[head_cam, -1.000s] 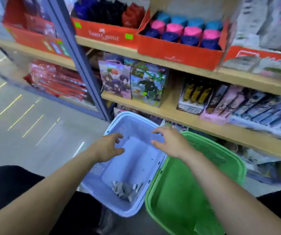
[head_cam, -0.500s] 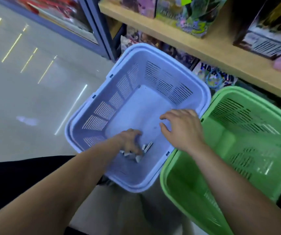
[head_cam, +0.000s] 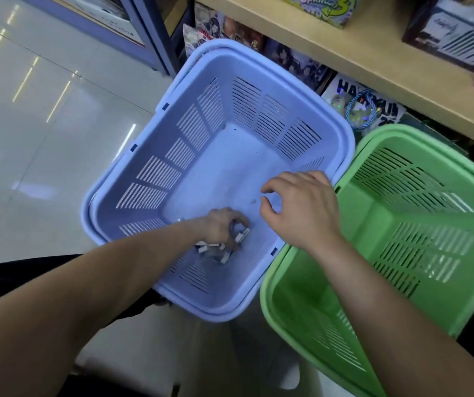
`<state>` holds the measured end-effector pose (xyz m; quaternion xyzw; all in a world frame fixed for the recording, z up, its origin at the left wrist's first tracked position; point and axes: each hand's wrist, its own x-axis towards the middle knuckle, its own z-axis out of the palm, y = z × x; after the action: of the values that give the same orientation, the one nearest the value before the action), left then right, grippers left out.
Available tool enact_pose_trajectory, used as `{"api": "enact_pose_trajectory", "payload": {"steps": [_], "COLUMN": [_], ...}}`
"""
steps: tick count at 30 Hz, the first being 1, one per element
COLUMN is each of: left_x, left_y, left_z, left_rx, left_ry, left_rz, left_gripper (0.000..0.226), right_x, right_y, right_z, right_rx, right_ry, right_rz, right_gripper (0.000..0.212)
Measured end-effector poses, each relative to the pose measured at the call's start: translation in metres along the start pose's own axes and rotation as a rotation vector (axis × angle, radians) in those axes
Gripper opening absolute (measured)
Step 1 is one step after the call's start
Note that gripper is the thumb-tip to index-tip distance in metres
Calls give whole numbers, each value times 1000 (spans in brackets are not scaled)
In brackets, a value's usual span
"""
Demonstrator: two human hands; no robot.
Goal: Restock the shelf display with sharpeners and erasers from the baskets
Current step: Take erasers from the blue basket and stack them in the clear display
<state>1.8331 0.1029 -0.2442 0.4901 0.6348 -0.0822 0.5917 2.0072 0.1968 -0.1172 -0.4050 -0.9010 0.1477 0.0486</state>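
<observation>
Down in blue basket (head_cam: 155, 173), left hand (head_cam: 223, 224) curled round white pieces (head_cam: 242, 235); right hand (head_cam: 301, 210) loose, empty.

Two baskets: one blue basket (head_cam: 258, 116) at centre, one green basket (head_cam: 419, 196) at lower right. Two hands: left hand (head_cam: 221, 224) and right hand (head_cam: 301, 210), both mid-frame. One heap of small white pieces (head_cam: 224, 252) low in the centre, too jumbled to count. One wooden shelf (head_cam: 373, 50) upper right, with two boxes: bright box (head_cam: 324, 7), dark box (head_cam: 453, 32).
</observation>
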Motion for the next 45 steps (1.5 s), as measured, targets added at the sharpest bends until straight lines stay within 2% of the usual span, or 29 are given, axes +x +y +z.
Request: {"api": "enact_pose_trajectory", "payload": {"steps": [4, 9, 11, 13, 15, 18, 22, 25, 29, 37, 42, 45], "left_x": [3, 3, 5, 6, 6, 6, 5, 4, 5, 1, -38, -82], "left_y": [0, -2, -4, -5, -5, -3, -3, -3, -2, 5, 31, 56], "left_z": [2, 4, 3, 2, 3, 0, -1, 2, 1, -16, -65, -97], "left_rx": [-1, 36, 11, -27, -64, 44, 117, 37, -68, -236, -508, -690], "left_ry": [-26, -43, -39, -40, -67, -96, -105, -110, -85, 99, 188, 216], "left_rz": [9, -4, 22, 14, 14, 34, 60, 84, 59, 19, 105, 176], "left_gripper": [82, 54, 50, 53, 66, 76, 56, 40, 35, 28, 26, 16], "right_x": [1, 1, 0, 1, 1, 1, 1, 0, 1, 1, 1, 2], "right_y": [-1, -2, -2, -2, -2, -2, -2, -1, -2, -2, -2, -5], "right_z": [0, 0, 0, 0, 0, 0, 0, 1, 1, -1, -4, -13], "right_rx": [8, 9, 13, 16, 20, 25, 23, 26, 35, 32, 81, 215], "right_ry": [-1, -6, -4, -4, -7, -9, -11, -8, -11, -14, -8, -17], "right_rz": [4, 10, 12, 15, 14, 14, 15, 15, 19, 21, 32, 66], "right_gripper": [21, 22, 21, 20, 20, 22, 21, 22, 21, 21, 18, 29]}}
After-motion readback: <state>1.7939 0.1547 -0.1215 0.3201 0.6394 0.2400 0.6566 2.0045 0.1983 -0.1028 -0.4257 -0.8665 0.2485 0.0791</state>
